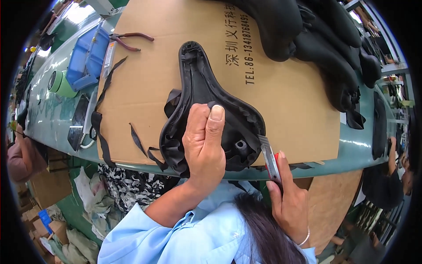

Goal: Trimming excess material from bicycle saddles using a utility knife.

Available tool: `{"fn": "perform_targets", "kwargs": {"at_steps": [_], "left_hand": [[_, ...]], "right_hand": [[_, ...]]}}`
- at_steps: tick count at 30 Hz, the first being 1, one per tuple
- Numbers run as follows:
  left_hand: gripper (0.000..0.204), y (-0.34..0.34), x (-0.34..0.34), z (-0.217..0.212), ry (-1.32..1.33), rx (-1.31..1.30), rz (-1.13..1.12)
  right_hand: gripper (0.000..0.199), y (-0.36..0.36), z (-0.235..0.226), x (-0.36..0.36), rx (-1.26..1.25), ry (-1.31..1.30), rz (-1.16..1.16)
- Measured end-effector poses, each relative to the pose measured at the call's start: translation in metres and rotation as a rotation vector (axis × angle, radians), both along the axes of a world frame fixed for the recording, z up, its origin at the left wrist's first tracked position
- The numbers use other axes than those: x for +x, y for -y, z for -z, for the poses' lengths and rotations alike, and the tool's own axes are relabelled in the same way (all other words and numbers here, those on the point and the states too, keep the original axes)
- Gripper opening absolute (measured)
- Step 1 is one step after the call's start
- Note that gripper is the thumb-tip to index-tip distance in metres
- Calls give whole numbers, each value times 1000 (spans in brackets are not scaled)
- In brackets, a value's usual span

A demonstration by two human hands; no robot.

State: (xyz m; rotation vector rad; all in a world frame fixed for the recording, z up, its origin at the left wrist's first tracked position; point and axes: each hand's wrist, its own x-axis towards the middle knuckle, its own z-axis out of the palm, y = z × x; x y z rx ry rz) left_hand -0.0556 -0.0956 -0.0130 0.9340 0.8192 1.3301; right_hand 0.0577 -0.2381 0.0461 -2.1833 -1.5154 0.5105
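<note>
A black bicycle saddle [200, 77] lies upside down, its narrow nose pointing away from me and its wide end at the table's near edge. Black cover fabric is folded in around its rim. My left hand [204, 143] is closed in a fist over the saddle's middle, the thumb pressing on a strip of black cover fabric [239, 121] that stretches toward the right rim. In my right hand [288, 198] is a utility knife [271, 165] with a red part on its handle. Its extended blade touches or nearly touches the saddle's right rim.
Flat cardboard [303, 127] covers part of the green table [48, 119]. More black saddles [325, 57] are piled at far right. At far left are pliers [132, 39], a blue bin [88, 57] and a green container [65, 84]. Fabric offcuts [103, 127] lie left; other people sit beyond both sides.
</note>
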Motion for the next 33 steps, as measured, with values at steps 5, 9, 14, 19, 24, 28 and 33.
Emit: {"fn": "perform_targets", "kwargs": {"at_steps": [5,9,14,19,24,28,33], "left_hand": [[17,-23,-21,-43,-556,343,514],[26,-103,4,-57,-726,679,934],[23,-134,35,-46,-144,46,833],[24,-130,26,-52,-85,-12,699],[26,-106,32,-44,-1268,1095,464],[22,-125,45,-43,-1060,576,748],[27,-114,60,-54,-360,30,840]], "right_hand": [[49,-35,7,40,-4,80,-44],[49,-83,4,71,-54,-163,-91],[54,-66,35,44,151,-79,-70],[54,-64,31,24,158,-31,66],[48,-78,24,62,87,-210,-33],[50,-67,34,38,111,-228,21],[53,-57,35,11,54,-342,171]]}}
